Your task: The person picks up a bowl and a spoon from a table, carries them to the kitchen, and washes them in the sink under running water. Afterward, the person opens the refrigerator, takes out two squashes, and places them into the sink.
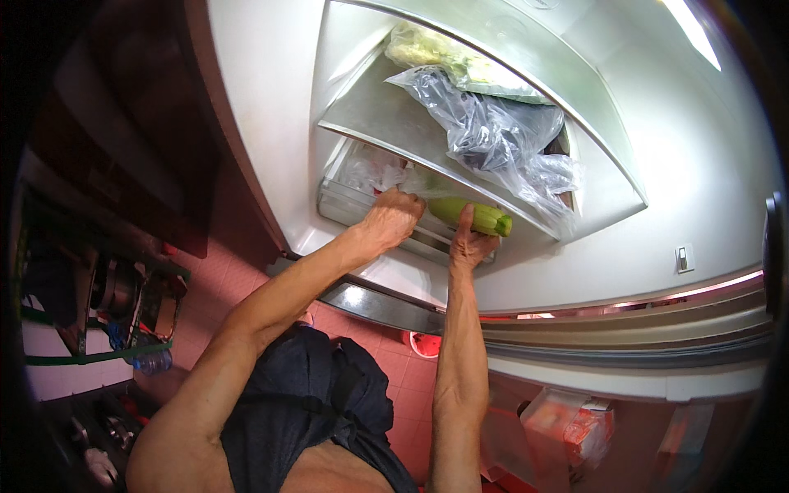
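Note:
My right hand (471,245) grips a pale green zucchini (456,211) near its stem end, with the thumb on top and the fingers underneath. The zucchini lies tilted above the front of a clear refrigerator drawer (345,206), under the shelf's front edge. Its far end goes out of sight beside my left hand. Closed into a fist, my left hand (394,215) pinches a thin clear plastic bag (422,183) next to the zucchini. How far the bag covers the zucchini cannot be made out. More crumpled clear bags (370,169) lie inside the drawer.
On the glass shelf (370,105) above are a large clear plastic bag (481,123) and bagged pale green produce (425,49). The open refrigerator door (616,370) stands at right, with a red and white package (582,425) in it. A red bucket (424,344) stands on the tiled floor.

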A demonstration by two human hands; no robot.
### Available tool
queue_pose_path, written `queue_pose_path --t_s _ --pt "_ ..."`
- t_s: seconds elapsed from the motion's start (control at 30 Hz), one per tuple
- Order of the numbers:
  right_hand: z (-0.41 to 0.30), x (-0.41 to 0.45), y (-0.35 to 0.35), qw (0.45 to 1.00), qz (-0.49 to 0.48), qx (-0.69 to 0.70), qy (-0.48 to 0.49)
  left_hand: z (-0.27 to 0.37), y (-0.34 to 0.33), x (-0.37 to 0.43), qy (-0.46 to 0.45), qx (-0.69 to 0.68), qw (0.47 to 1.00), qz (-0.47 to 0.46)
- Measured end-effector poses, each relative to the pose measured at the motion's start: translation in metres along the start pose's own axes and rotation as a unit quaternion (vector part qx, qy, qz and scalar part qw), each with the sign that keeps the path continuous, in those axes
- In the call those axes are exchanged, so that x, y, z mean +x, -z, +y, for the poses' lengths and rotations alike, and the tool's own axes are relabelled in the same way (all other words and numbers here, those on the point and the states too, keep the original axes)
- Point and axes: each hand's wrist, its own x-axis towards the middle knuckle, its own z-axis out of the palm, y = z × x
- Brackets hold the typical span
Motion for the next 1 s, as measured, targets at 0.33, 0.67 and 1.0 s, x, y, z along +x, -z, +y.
queue_pose_path --t_s 0.33,0.67,1.0 --pt "-0.003 0.007 0.008 0.991 0.09 -0.098 0.003 0.003 -0.036 0.054 -0.039 -0.021 0.996 -0.073" --pt "-0.006 0.004 -0.001 0.994 0.1 -0.054 0.005 -0.051 -0.087 0.095 -0.114 0.164 0.976 0.092" --pt "-0.013 0.01 0.012 0.992 0.098 -0.073 0.03 -0.077 -0.031 0.073 -0.142 0.316 0.923 -0.167"
